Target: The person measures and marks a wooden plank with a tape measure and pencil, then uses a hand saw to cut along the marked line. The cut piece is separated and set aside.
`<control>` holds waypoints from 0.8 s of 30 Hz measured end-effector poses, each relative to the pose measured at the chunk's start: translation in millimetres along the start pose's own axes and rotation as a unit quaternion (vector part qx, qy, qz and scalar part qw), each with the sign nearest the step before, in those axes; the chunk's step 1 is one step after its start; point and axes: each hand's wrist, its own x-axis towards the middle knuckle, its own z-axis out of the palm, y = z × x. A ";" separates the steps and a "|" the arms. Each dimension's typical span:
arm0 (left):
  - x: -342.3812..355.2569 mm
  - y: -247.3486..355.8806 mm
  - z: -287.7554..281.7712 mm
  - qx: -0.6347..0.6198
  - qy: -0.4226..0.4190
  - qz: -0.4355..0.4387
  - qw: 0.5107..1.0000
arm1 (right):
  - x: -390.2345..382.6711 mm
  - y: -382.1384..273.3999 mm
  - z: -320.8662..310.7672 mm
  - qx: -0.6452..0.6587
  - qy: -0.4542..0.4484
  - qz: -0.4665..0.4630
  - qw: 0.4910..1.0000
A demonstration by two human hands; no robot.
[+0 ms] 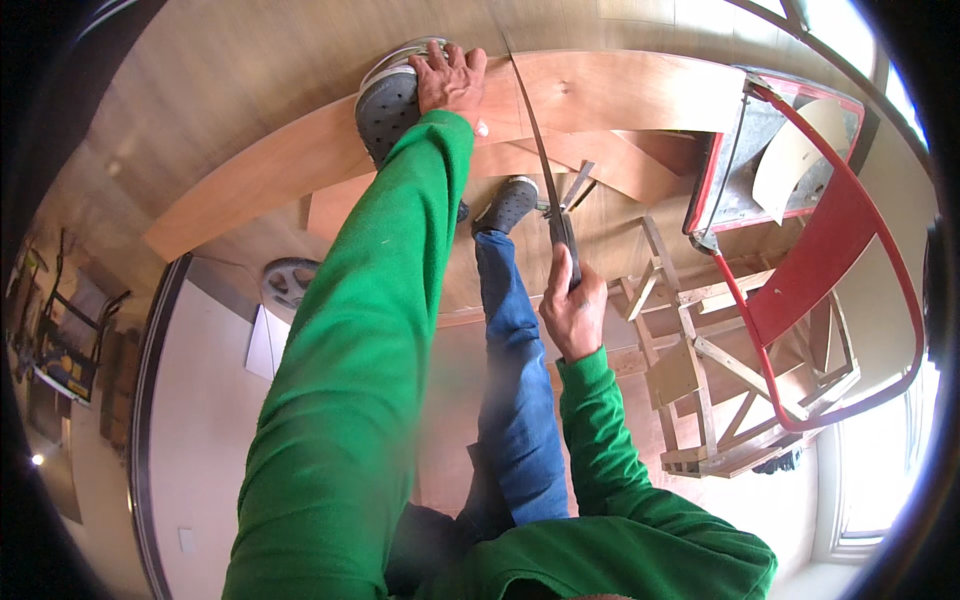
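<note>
Green sleeves reach far: right hand is clamped on a handsaw cutting the plywood sheet; left hand presses flat, fingers spread, beside a grey clog.

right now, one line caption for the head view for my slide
Left hand presses a plywood board beside a grey clog while the right hand grips a handsaw across it.

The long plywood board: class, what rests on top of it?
On the plywood board rest the left hand and a grey clog. The saw blade crosses it. The board beneath them is hidden.
</note>
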 end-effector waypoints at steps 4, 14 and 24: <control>3.0 -0.7 1.1 0.005 -0.016 0.004 1.000 | 112.0 -49.0 51.3 -0.034 0.034 -0.027 0.998; 0.4 -3.9 -3.9 -0.017 -0.013 0.018 1.000 | -4.5 2.6 10.8 0.003 0.044 -0.032 0.999; 4.1 -4.4 1.6 -0.011 -0.012 0.018 1.000 | 190.4 -75.3 83.5 -0.042 0.027 -0.038 0.998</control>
